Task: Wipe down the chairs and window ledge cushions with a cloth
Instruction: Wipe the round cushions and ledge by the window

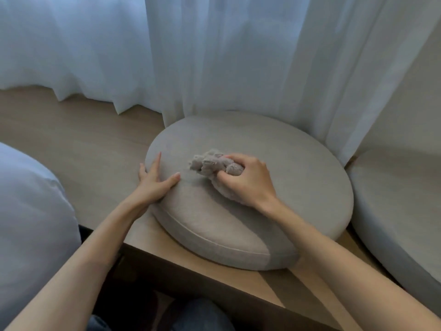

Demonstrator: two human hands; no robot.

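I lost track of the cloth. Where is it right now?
In the head view, centre: the cloth is bunched in the right hand, on top of the round grey cushion.

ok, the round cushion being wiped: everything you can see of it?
The round cushion is thick, covered in grey-beige fabric, with a piped seam running round its side. It lies flat on the wooden ledge, with the sheer curtain hanging at its far edge and a second cushion close on its right. The left hand rests straight-fingered on its left rim. The right hand presses a crumpled grey cloth onto its top.
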